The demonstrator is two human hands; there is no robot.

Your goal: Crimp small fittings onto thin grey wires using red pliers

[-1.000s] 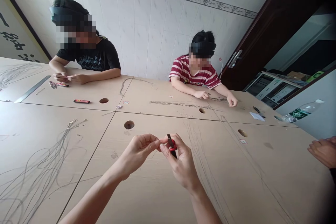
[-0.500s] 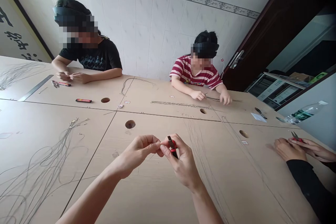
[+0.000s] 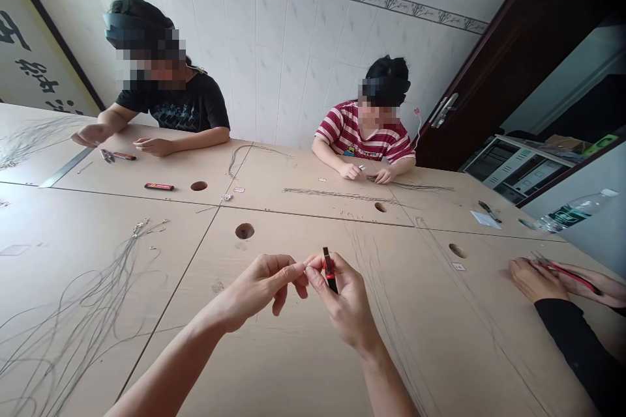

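Above the middle of the table, my left hand [image 3: 268,283] pinches thumb against fingertips, almost touching my right fingertips. Whatever lies in that pinch is too small to make out. My right hand [image 3: 345,300] holds a pair of pliers [image 3: 329,270] with red and black handles in its palm, the dark jaws pointing up. Its thumb and forefinger are also pressed together beside the left fingertips. Thin grey cords [image 3: 386,313] lie on the table to the right of my right hand. A larger bundle of cords [image 3: 110,283] with small metal ends spreads out on the left.
Two people sit across the table [image 3: 293,371]. At the right edge, another person's hands [image 3: 538,280] hold red-handled pliers [image 3: 572,273]. A plastic bottle [image 3: 577,208], a steel ruler [image 3: 66,168], a utility knife [image 3: 159,187] and round cable holes [image 3: 244,230] are around.
My hands have shifted slightly right, and the pliers in my right hand stand more upright. The person at far left has moved one hand outward, away from the other.
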